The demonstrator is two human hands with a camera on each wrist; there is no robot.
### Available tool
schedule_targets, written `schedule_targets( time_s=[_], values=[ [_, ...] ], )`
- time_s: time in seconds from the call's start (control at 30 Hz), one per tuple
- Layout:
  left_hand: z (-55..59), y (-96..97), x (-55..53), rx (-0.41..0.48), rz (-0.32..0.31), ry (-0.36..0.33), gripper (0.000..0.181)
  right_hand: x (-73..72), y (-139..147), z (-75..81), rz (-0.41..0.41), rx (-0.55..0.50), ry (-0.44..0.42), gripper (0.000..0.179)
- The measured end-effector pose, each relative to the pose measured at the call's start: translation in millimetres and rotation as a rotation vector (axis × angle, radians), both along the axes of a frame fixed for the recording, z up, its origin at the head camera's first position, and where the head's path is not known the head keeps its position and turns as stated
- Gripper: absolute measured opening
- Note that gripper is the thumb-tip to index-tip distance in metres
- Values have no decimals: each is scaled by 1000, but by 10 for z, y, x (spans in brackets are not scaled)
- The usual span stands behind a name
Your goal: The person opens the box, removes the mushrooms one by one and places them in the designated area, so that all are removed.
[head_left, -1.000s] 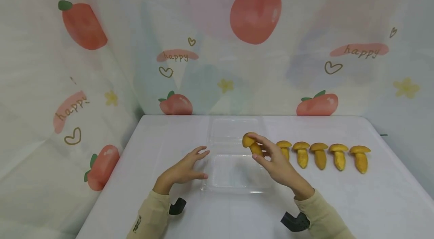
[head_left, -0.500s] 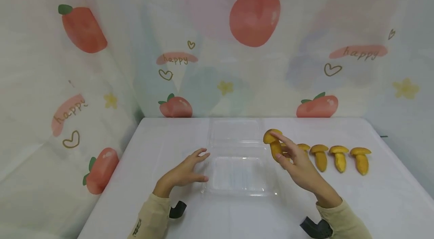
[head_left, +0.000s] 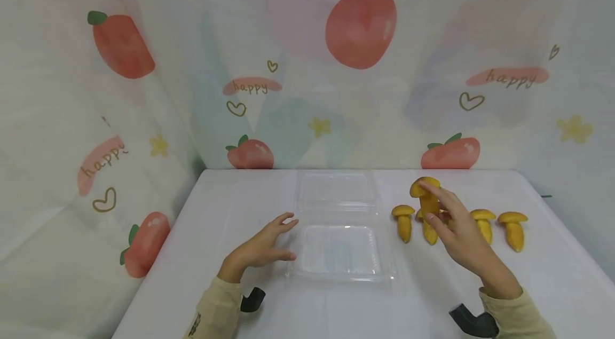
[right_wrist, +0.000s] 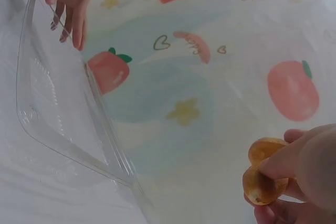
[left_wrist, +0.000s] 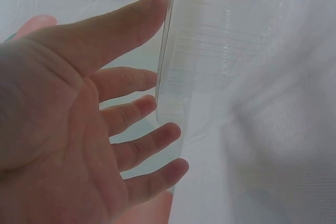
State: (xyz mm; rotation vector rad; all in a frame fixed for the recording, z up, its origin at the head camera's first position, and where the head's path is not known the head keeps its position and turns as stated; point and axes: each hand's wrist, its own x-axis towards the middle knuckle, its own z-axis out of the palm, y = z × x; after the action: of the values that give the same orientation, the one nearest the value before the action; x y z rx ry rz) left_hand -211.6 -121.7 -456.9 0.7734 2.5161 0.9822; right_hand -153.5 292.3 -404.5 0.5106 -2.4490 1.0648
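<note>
My right hand [head_left: 458, 232] pinches a yellow mushroom [head_left: 427, 200] by its stem, cap up, raised over the row on the table. In the right wrist view the mushroom [right_wrist: 262, 184] shows between thumb and fingers. More yellow mushrooms stand in that row, among them one at the left end [head_left: 403, 221] and one at the right end [head_left: 513, 229]; my right hand partly covers the middle ones. A clear plastic clamshell box [head_left: 338, 251] lies with its lid folded back. Beside its left wall my left hand [head_left: 259, 245] spreads its fingers, fingertips right at the rim.
The box's clear lid [head_left: 336, 189] extends toward the back of the white table [head_left: 240, 189]. Behind and to the left hang curtains [head_left: 298, 24] printed with red fruit. Each wrist carries a black mount, such as the right one [head_left: 473, 323].
My right hand has carried the mushroom rightward, from above the box to above the row, uncovering the leftmost mushroom. The left hand stays in place.
</note>
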Motion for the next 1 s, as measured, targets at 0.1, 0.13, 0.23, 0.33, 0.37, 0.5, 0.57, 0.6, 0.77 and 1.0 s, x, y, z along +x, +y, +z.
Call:
schedule_targets(
  time_s=[0.1,0.13,0.23,0.33,0.37,0.5,0.57,0.6,0.77,1.0],
  values=[
    [13,11,-5,1,0,17,81,-22,75,8,-33,23,9,66],
    [17,13,-3,2,0,19,82,-26,99,13,-44,31,7,66],
    [26,13,9,3,4,13,82,-33,180,11,-63,38,-6,66],
    [27,12,22,9,7,1,82,-40,263,-3,-65,33,-14,66],
    [29,14,26,9,8,1,82,-43,291,-9,-67,28,-13,66],
    [22,13,34,8,5,0,81,-43,392,-41,-87,23,-1,66],
    [15,10,38,5,8,-1,81,-44,435,-55,-95,26,10,65],
    [12,7,39,5,9,-3,81,-47,456,-59,-98,26,17,65],
    [16,6,38,3,21,-9,80,-75,585,-49,-145,38,-9,64],
    [-1,-2,21,-2,13,-6,80,-61,721,-48,-230,47,-101,67]
  ],
)
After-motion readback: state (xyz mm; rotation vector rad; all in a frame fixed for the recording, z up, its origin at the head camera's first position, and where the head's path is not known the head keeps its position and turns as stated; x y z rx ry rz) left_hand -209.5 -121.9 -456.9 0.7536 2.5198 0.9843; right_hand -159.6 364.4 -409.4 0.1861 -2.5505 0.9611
